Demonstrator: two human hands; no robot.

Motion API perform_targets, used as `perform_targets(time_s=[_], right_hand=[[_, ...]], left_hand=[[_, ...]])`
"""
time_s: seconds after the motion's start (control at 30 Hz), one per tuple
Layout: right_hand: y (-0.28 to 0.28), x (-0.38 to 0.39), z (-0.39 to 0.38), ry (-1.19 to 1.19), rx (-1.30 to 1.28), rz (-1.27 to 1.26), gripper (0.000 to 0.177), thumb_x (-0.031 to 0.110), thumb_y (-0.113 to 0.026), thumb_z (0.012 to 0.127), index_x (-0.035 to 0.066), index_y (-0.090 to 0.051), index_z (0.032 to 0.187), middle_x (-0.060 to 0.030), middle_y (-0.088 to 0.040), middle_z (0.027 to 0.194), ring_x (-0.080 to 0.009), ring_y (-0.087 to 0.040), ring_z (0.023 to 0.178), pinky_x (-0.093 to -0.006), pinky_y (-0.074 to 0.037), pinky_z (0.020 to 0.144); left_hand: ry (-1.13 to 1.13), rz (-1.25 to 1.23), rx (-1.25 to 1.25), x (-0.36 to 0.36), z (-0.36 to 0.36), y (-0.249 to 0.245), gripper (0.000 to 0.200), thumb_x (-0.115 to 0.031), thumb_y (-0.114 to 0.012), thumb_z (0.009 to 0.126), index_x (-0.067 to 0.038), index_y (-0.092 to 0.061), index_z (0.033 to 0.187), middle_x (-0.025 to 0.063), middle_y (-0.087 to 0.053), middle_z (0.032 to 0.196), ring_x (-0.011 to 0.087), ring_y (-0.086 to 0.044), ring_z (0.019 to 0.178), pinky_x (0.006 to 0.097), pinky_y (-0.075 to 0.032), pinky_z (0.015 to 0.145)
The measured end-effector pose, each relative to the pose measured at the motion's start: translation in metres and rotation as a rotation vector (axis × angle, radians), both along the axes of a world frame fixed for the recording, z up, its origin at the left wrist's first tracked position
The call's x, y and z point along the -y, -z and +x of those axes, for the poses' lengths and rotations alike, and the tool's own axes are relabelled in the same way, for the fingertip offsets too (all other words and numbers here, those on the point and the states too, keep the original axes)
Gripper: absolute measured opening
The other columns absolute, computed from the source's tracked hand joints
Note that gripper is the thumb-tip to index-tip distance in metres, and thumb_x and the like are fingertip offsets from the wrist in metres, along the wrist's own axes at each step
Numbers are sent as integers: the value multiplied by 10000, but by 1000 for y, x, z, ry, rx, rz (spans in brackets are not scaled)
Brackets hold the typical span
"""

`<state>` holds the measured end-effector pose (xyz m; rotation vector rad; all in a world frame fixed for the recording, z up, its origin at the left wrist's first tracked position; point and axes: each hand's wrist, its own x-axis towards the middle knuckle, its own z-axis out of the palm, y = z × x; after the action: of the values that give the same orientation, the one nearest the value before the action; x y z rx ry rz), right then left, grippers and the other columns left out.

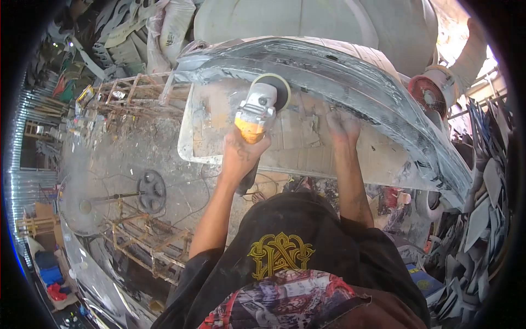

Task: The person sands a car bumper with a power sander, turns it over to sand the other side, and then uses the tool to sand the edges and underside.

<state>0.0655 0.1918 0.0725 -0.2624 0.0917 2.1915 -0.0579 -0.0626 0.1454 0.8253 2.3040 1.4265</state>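
Note:
My left hand [245,152] is wrapped around the yellow body of an angle grinder [257,107] with a grey metal head. Its round disc [280,90] is tilted up close to the near edge of a long curved car bumper [329,77]; whether it touches is hard to tell. Grey and white patches and dust cover the bumper. My right hand [344,126] is at the bumper's near lower edge, its fingers curled against it, partly blurred by dust. Below the bumper lies a board covered with cardboard [296,131].
A rusty metal frame [139,90] stands at the left, another frame [148,244] lower down. A steering wheel [151,191] and cables lie near the floor. A red-rimmed fan [427,94] is at the right, beside stacked grey panels [476,241]. A large pale panel [285,22] stands behind.

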Motion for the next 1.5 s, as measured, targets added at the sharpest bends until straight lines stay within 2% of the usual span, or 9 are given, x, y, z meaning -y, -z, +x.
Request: perform_targets(time_s=[0.07,0.23,0.5,0.73,0.97,1.03,1.13,1.47,1.5], right_hand=[[3,1,2,-13,25,7,535,251,-433,1128,-10,-426,1595,-181,-410,1691,-364,-318,1588,-580,-126,1344],[6,-1,4,-52,-71,141,565,272,-442,1138,-1,-369,1627,-186,-353,1720,-372,-261,1613,-591,-100,1347],[-7,4,3,-38,56,155,579,304,-430,1144,56,-343,1660,-150,-305,1750,-365,-225,1630,-603,-79,1347],[2,-1,4,-75,55,237,601,341,-431,1142,78,-329,1673,-145,-290,1758,-356,-220,1633,-610,-81,1343],[-3,1,5,-64,95,231,601,330,-435,1142,65,-325,1670,-153,-297,1754,-352,-227,1630,-602,-89,1344],[-1,-1,5,-79,20,150,535,276,-469,1103,43,-466,1584,-134,-448,1680,-310,-328,1593,-548,-53,1346],[-1,-2,5,-91,-1,153,536,279,-472,1103,42,-469,1584,-136,-464,1669,-307,-336,1590,-549,-62,1346],[-1,-4,5,-113,30,157,537,281,-454,1115,38,-453,1595,-133,-445,1681,-315,-336,1590,-566,-111,1349],[1,-4,5,-97,39,210,567,300,-433,1130,35,-389,1629,-152,-371,1716,-344,-276,1610,-582,-88,1347]], left_hand=[[-12,23,-92,-5,1,11,505,-247,-825,794,108,-652,1109,240,-752,919,340,-752,843,433,-578,776],[-11,78,-51,-14,6,23,504,-245,-828,778,103,-652,1096,258,-747,964,368,-748,889,447,-577,802],[-11,70,-42,-18,5,49,544,-271,-838,763,121,-635,1082,293,-731,998,398,-739,936,467,-576,833],[-9,79,-10,-22,9,45,560,-274,-842,762,115,-638,1109,275,-746,954,392,-752,895,462,-582,832],[65,128,39,-23,14,45,573,-222,-829,783,54,-619,1239,235,-753,1069,368,-741,990,446,-572,887],[75,123,31,-24,16,46,571,-218,-828,785,43,-619,1248,229,-752,1087,366,-737,1006,445,-569,894],[28,200,1,-26,19,43,514,-215,-808,787,66,-651,1187,198,-766,1005,275,-743,915,405,-576,855],[25,144,45,-27,26,40,534,-226,-812,791,54,-652,1216,204,-762,1057,287,-743,968,402,-575,879],[28,120,17,-27,26,39,533,-222,-814,790,53,-653,1217,205,-762,1061,287,-743,973,401,-575,878]])
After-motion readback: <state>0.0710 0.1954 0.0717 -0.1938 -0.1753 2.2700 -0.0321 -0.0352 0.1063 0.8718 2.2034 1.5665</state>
